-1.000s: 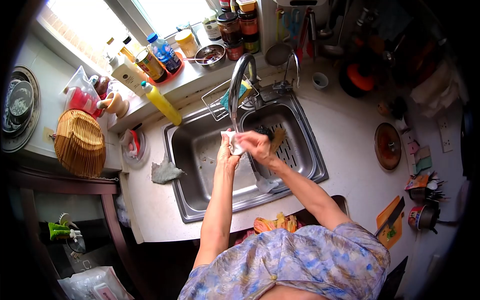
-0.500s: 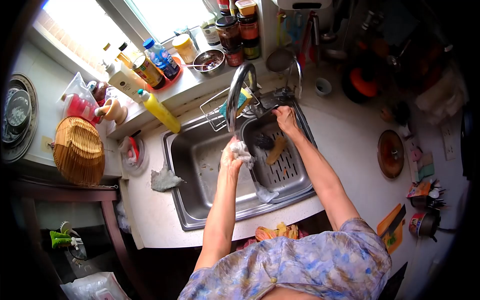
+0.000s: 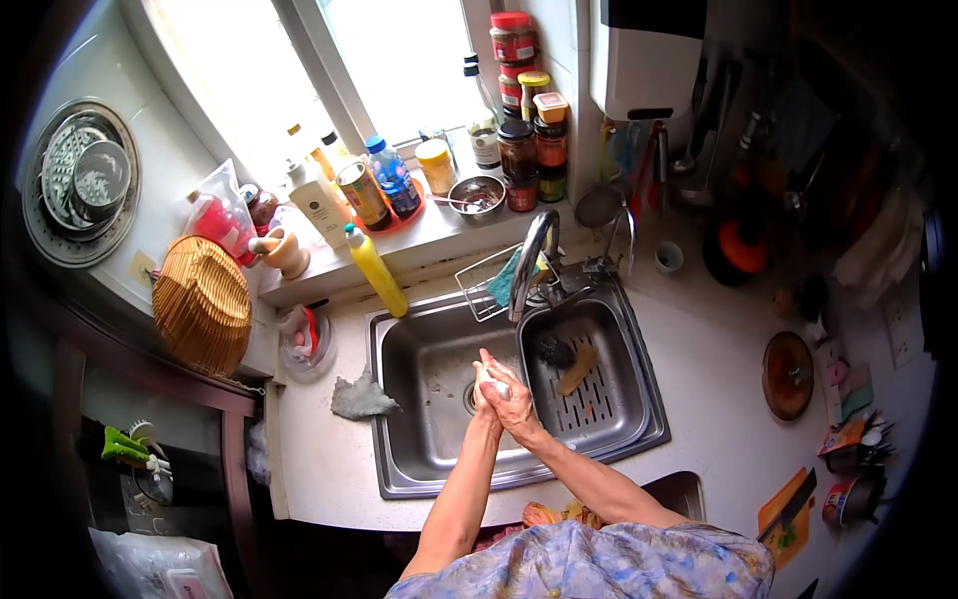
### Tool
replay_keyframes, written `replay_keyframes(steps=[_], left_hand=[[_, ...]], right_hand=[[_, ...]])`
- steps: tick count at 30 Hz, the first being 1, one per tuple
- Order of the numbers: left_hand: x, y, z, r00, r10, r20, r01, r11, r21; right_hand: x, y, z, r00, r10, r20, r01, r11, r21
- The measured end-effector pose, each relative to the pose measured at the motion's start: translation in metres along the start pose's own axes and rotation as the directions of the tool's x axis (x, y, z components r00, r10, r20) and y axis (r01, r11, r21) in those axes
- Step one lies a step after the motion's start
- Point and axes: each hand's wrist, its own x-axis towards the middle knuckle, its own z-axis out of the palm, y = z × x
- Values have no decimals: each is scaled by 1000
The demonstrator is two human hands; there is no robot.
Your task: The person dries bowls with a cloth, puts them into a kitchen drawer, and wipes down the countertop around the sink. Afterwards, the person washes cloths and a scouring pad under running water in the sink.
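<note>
Over the left basin of the steel sink, my left hand and my right hand are pressed together, closed around a small white cloth. Only a bit of the cloth shows between the fingers. The curved faucet stands just beyond them, and no water stream is visible. In the right basin lie a dark scrubber and a tan elongated piece. A wire rack with a teal cloth hangs behind the left basin.
A yellow bottle stands behind the sink. The grey rag and a clear bowl are at its left. Jars and bottles line the sill. At right are a round lid and a knife on an orange board.
My right hand has left the faucet area and joined my left hand around the cloth. Both hands are now nearer the front, away from the faucet. The view has tilted up.
</note>
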Motion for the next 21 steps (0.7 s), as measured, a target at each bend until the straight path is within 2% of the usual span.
replay_keyframes(steps=[1, 2, 3, 4, 5, 6, 7, 8, 9, 10, 12, 13, 14, 16, 18, 19, 20, 21], left_hand=[[-17, -3, 18, 990, -75, 119, 115, 920, -376], [-33, -5, 32, 961, -99, 257, 252, 692, -676], [-41, -4, 38, 917, -67, 393, 390, 355, -849], [-42, -2, 37, 915, -63, 398, 393, 351, -850], [-44, 1, 35, 974, -85, 210, 190, 811, -553], [-46, 5, 31, 999, 5, 35, -3, 999, -35], [-49, 8, 28, 982, 176, -61, -120, 847, 517], [-51, 15, 26, 987, 152, -60, -105, 872, 479], [-60, 27, 32, 994, 48, -102, 12, 856, 517], [-71, 38, 40, 987, -50, -153, 127, 826, 550], [-83, 50, 60, 984, -22, -179, 117, 830, 545], [-84, 55, 68, 978, -3, -209, 117, 834, 539], [-79, 63, 68, 977, 0, -211, 115, 838, 533], [-68, 77, 64, 974, -211, 88, 134, 840, 526], [-62, 80, 70, 967, -247, 57, 167, 791, 589], [-69, 83, 84, 970, -239, -47, 213, 744, 633], [-74, 84, 95, 963, -224, -148, 264, 692, 673], [-70, 77, 95, 981, -113, -158, 192, 697, 691]], right_hand=[[0, 9, 5, 999, -6, -34, 8, 998, 58], [1, 7, 8, 1000, -11, -28, 13, 998, 58], [6, 1, 9, 999, -35, 39, 32, 998, 60], [11, -6, 10, 993, -57, 104, 50, 997, 62], [13, -12, 18, 999, 29, 41, -42, 938, 345], [15, -3, 21, 956, 275, 107, -275, 700, 659], [19, 2, 19, 917, 354, 182, -379, 634, 674], [23, 6, 12, 868, 423, 260, -476, 559, 679], [26, -1, 10, 845, 454, 284, -505, 503, 701], [27, -8, 8, 847, 417, 329, -516, 502, 693], [30, -1, 6, 824, 379, 420, -562, 462, 686], [30, -11, 8, 779, 485, 399, -618, 484, 619], [29, -14, 13, 764, 525, 374, -638, 533, 555], [28, -14, 23, 770, 477, 423, -637, 563, 526], [26, -19, 34, 813, 441, 380, -580, 661, 475], [26, -17, 39, 836, 444, 324, -549, 695, 464], [25, -25, 42, 850, 442, 286, -523, 771, 363], [22, -23, 47, 843, 462, 276, -536, 764, 359]])
